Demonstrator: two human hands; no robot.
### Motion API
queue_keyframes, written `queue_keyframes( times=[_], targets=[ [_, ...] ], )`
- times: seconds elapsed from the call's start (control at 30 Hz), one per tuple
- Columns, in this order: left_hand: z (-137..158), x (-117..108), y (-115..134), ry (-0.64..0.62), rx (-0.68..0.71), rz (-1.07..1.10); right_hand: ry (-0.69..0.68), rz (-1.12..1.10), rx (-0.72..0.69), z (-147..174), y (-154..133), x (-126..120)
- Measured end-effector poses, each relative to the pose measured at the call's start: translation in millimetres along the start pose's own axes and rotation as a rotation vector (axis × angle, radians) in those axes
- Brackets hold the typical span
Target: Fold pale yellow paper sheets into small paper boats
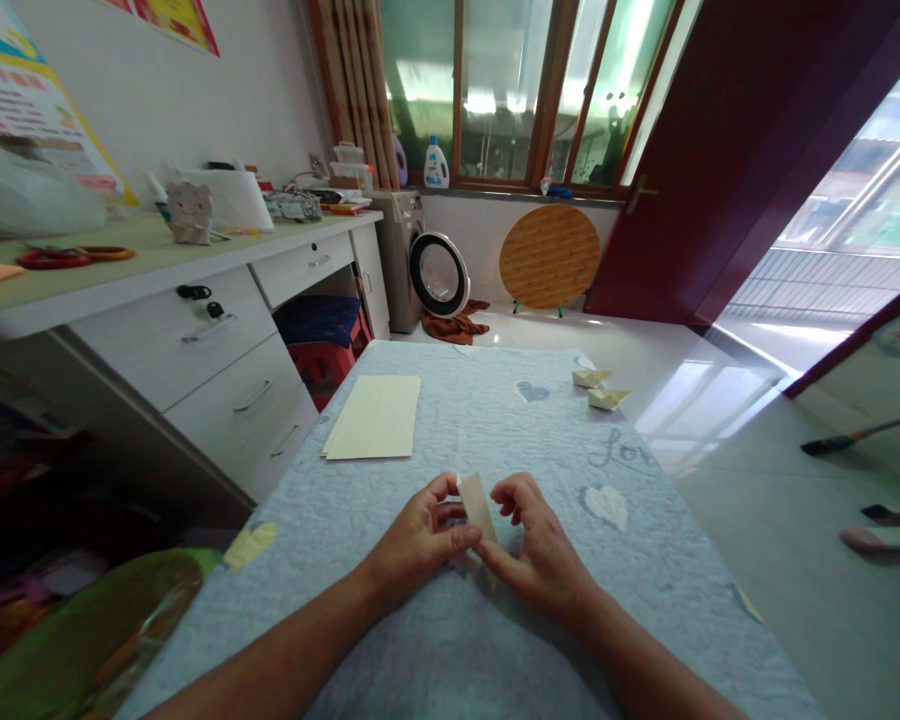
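Note:
A small folded piece of pale yellow paper (478, 508) stands tilted between my hands, just above the near part of the table. My left hand (426, 528) is closed on its left side, thumb in front and fingers behind. At the paper's lower right edge is the thumb of my right hand (544, 555); that hand's index finger is bent and raised a little away from the paper. Its other fingers are partly hidden. Two folded paper boats (608, 399) sit at the table's far right corner. A stack of pale yellow sheets (375, 418) lies at the far left.
A light blue quilted cloth (487, 420) covers the table. Left of it stands a white desk (217, 340) with scissors (75, 257) on top and a red stool (326, 350) beneath. A green basin (120, 630) is at lower left. Beyond are a washing machine (397, 250) and a round wooden board (551, 257).

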State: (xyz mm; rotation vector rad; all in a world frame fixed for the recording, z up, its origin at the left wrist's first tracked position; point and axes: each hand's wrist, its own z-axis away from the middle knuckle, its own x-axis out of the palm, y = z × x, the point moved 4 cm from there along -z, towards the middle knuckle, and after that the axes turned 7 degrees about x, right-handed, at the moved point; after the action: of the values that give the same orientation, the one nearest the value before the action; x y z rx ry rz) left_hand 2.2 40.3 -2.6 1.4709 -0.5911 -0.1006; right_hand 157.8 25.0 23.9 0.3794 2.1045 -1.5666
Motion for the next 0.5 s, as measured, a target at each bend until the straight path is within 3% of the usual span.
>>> queue_keyframes(
  times=[0.2,0.5],
  targets=[
    [-0.9,0.2,-0.9,-0.002,0.02,-0.032,-0.043,0.036,-0.054,1.1,-2.6,1.6],
    [-1.2,3.5,4.2,-0.025,0.06,-0.004,-0.115,0.001,-0.026,1.8,-5.1,2.4]
  ],
)
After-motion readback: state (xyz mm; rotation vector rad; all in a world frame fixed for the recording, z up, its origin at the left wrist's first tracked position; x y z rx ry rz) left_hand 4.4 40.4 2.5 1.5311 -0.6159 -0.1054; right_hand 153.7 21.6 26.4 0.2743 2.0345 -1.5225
